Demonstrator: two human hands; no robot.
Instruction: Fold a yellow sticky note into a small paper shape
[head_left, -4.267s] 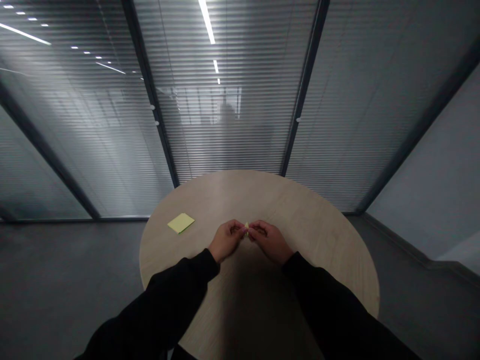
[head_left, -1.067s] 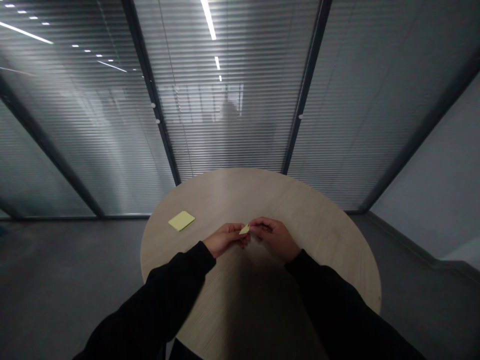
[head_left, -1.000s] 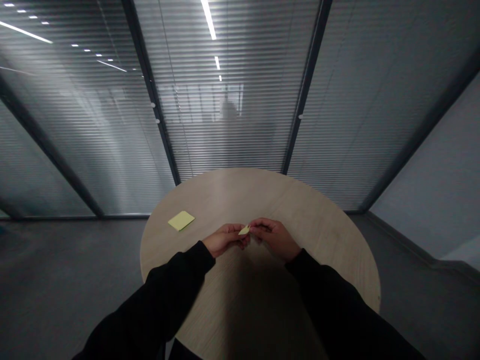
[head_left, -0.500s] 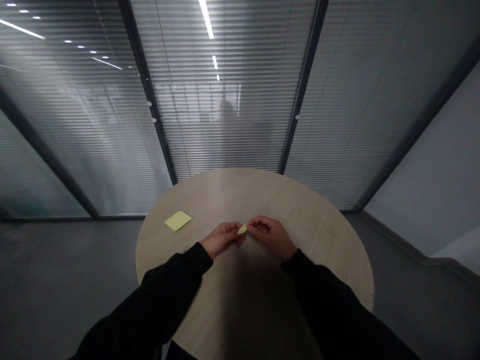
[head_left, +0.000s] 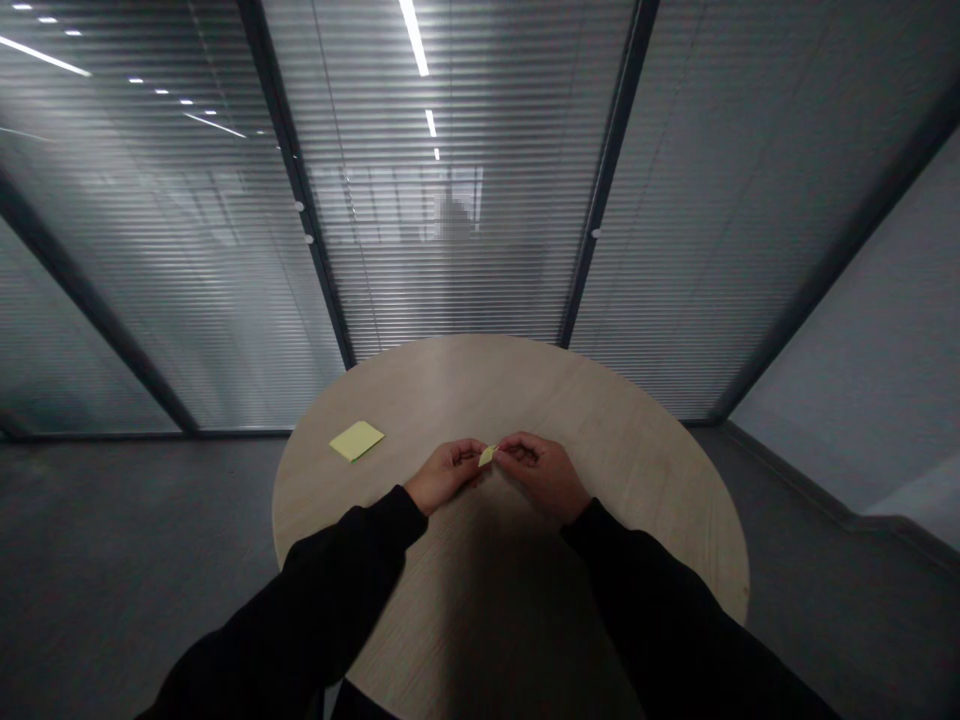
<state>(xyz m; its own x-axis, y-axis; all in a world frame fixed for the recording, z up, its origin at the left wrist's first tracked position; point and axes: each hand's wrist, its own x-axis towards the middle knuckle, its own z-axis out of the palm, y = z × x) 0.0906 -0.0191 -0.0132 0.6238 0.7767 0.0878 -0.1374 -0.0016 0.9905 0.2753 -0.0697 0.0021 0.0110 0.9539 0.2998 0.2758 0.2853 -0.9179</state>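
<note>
Between my fingertips, over the middle of the table, is a small folded piece of yellow paper (head_left: pixel 487 456). My left hand (head_left: pixel 448 474) pinches it from the left, thumb and fingers pressed together. On the other side, my right hand (head_left: pixel 546 474) grips its right end between thumb and forefinger, the other fingers curled in. The fingers partly cover the paper, so its exact folded shape is hard to make out. A pad of yellow sticky notes (head_left: pixel 357 441) lies flat on the table, left of my left hand and apart from it.
The round wooden table (head_left: pixel 637 440) fills the lower middle of the view. Behind it stands a glass wall with blinds (head_left: pixel 457 280) and dark frames. A dark object (head_left: pixel 360 703) juts in at the near edge, lower left. Grey floor (head_left: pixel 135 540) surrounds the table.
My left hand has shifted slightly right and up, closer to my right hand. The folded paper has turned a little between the fingers. The sticky notes stay put.
</note>
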